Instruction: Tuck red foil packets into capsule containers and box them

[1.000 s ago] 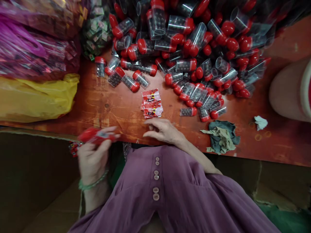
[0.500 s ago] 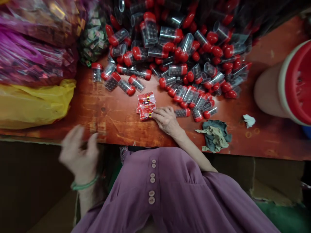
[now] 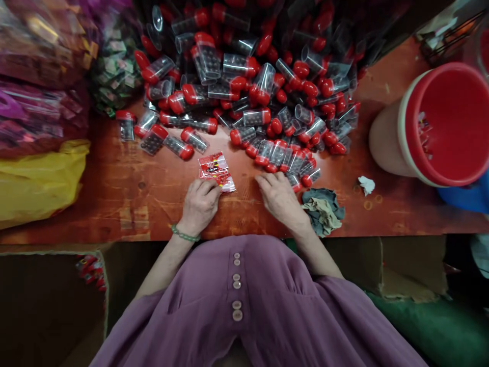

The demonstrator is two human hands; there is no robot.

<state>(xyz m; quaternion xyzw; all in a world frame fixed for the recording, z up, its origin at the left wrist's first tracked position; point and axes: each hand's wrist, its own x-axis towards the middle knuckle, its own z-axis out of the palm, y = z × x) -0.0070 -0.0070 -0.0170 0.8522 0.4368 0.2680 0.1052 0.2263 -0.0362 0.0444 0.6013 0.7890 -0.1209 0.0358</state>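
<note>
On the reddish table, red printed packets (image 3: 212, 162) lie partly overlapping near the front middle. My left hand (image 3: 200, 204), with a green bracelet at the wrist, has its fingers closed at the lower edge of the packets, pinching the nearest one. To the right, my right hand (image 3: 280, 199) rests on the table with its fingers bent, beside a clear tube with a red cap (image 3: 293, 181); what lies under its fingertips is hidden. Behind both hands spreads a big heap of clear tubes with red caps (image 3: 256, 117), dark beads inside many of them.
Pink bags (image 3: 42, 112) and a yellow bag (image 3: 46, 178) fill the left side. Crumpled cloths (image 3: 324, 210) lie right of my right hand, then a white scrap (image 3: 367, 185). A red-lined bucket (image 3: 408, 127) stands at the right. An open carton (image 3: 103, 285) sits below the table.
My left hand has come up from below the table edge onto the packets. My right hand has let go of the packets and moved right. The view has shifted rightward.
</note>
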